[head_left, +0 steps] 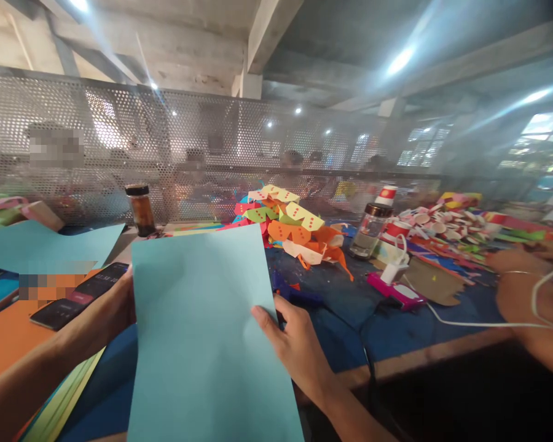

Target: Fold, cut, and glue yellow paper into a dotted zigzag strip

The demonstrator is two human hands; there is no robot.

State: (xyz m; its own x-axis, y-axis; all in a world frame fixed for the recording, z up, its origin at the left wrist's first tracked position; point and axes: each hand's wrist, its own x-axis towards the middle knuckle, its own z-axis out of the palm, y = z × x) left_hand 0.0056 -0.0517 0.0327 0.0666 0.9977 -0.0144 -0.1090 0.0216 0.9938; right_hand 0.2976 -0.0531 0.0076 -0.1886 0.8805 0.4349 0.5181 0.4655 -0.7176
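Turquoise paper sheet point(198, 344) held up, showing no cut or fold

Judged by its looks, work on this sheet is at its very start: the visible part is one plain piece, with no print, crease line or snipped edge. Any shaping is therefore left to do. By contrast, the folded paper pieces point(288, 230) heaped behind it, some with rows of red dots, look well advanced; whether they are complete cannot be told.

The sheet is lifted in front of the body, tilted with its broad face toward the wearer, its lower edge running out of view. It is matt and pale, slightly bowed, with soft shadows across the face and a shallow dimple near the thumb.

The right hand point(299, 344) pinches its right edge, thumb flat on the face, the other fingers bent behind. The left hand point(126, 298) is at the left edge; its fingers are hidden, so their grip cannot be told.

Near the left forearm lie a smartphone point(80, 299), an orange sheet point(9, 334) and another turquoise sheet point(64, 242). Just behind the right hand is a dark blue tool point(311, 296), possibly a glue gun. Farther right are a lidded glass jar point(371, 230), a magenta power strip point(399, 291) and a co-worker's arm point(529, 294).
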